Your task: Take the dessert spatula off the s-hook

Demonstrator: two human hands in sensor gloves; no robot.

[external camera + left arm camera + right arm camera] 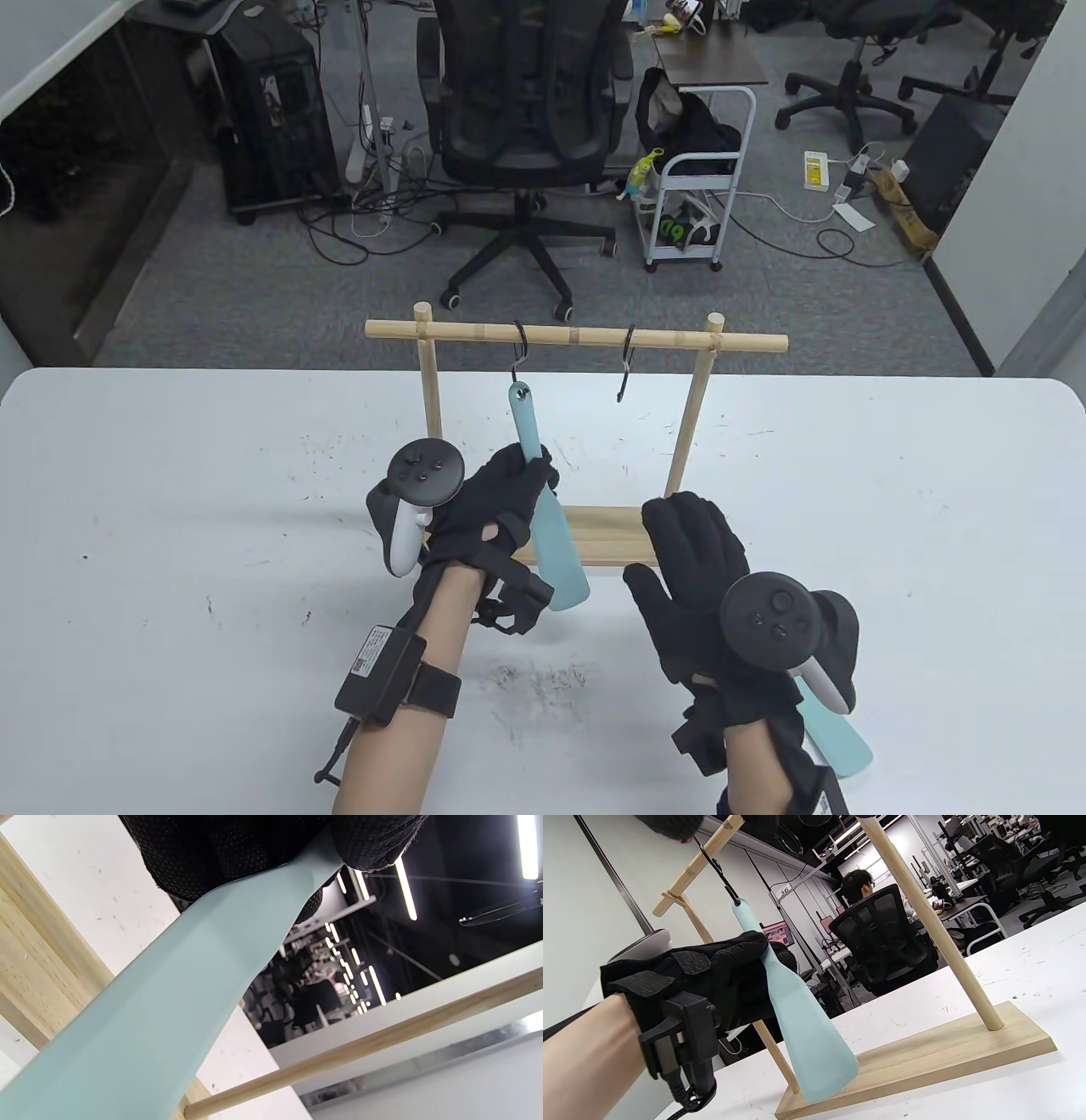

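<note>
I count two S-hooks on the rack's top bar: one [519,352] near the middle of the frame carries the dessert spatula [543,501], and the other [626,367] to its right hangs bare. There are two pale blue spatulas in all; the second spatula [840,740] lies flat on the bench at the lower right of the table view, mostly hidden under my right wrist.

The dessert spatula's long axis runs nearly upright, leaning a little: its holed handle end points up, threaded on the hook, and its broad blade points down toward the lower centre of the frame, in front of the wooden rack [694,424] and its base board. Whether the blade tip touches the base I cannot quite tell.

My left hand [488,509] grips the spatula at the neck, where handle widens into blade, fingers [742,950] curled tight around it. My right hand [696,569] holds nothing; it hovers just right of the blade with the fingers stretched out and close together over the white bench [170,509].
</note>
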